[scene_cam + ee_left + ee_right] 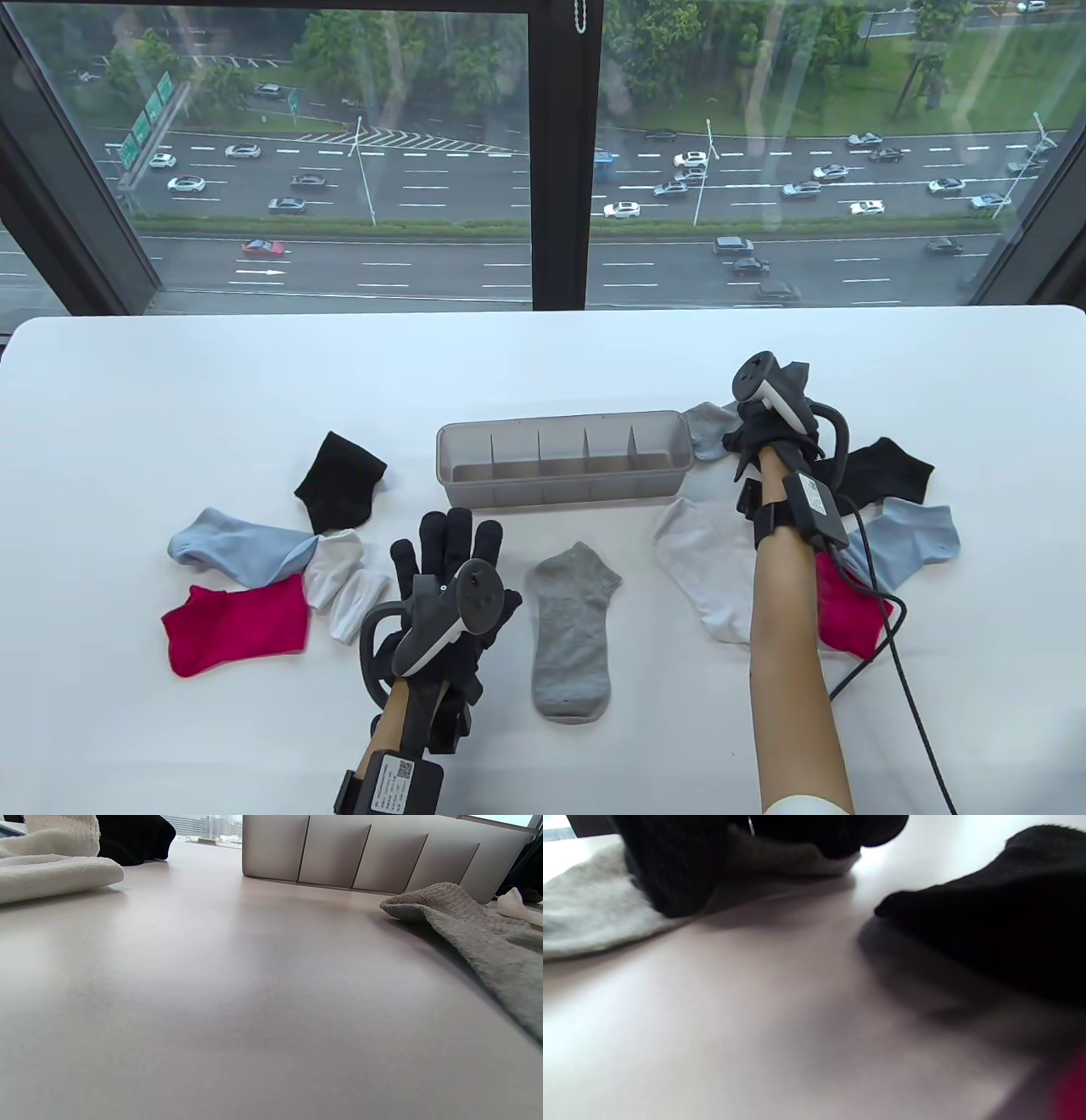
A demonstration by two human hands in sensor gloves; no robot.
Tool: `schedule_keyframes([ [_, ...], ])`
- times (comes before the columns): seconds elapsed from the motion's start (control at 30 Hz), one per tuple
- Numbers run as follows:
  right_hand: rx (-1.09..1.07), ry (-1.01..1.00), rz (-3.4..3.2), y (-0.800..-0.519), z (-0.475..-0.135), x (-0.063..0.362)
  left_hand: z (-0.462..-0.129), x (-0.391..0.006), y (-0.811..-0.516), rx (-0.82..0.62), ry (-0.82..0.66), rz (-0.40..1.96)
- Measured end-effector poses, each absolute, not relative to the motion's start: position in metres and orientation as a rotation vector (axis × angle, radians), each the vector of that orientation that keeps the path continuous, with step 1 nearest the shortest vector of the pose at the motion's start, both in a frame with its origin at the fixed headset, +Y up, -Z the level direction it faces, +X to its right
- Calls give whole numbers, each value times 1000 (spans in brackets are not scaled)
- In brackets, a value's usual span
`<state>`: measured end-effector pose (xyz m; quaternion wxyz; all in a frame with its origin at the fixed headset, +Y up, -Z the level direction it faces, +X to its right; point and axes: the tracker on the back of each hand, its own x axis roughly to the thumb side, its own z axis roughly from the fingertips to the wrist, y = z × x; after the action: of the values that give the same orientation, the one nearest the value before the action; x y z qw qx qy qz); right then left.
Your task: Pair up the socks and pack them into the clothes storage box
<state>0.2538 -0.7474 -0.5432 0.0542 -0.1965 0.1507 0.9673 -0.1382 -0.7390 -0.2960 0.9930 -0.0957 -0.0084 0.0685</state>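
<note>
A grey divided storage box stands mid-table, its wall close in the left wrist view. One grey sock lies flat in front of it, its cuff to the right in that view. My left hand rests flat on the table beside it, fingers straight, holding nothing. My right hand sits at the box's right end on a second grey sock. In the right wrist view its dark fingers pinch that sock, with fabric bunched up between them.
Left pile: black sock, light blue sock, white sock, red sock. Right pile: white sock, black sock, light blue sock, red sock. A cable trails from my right wrist.
</note>
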Motion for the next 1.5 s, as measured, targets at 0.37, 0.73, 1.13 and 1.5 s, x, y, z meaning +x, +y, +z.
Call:
schedule_keyframes([
  [0.37, -433, -25, 2978, -658, -486, 251, -290, -143, -724, -105, -25, 224],
  [0.73, 356, 196, 2765, -642, -332, 120, -262, -113, -697, 93, -316, 271],
  [1.13, 515, 244, 2283, -691, -294, 102, -262, -130, -698, 242, -202, 510],
  [1.5, 351, 97, 2062, -713, -302, 107, -270, -141, -715, 170, -167, 739],
])
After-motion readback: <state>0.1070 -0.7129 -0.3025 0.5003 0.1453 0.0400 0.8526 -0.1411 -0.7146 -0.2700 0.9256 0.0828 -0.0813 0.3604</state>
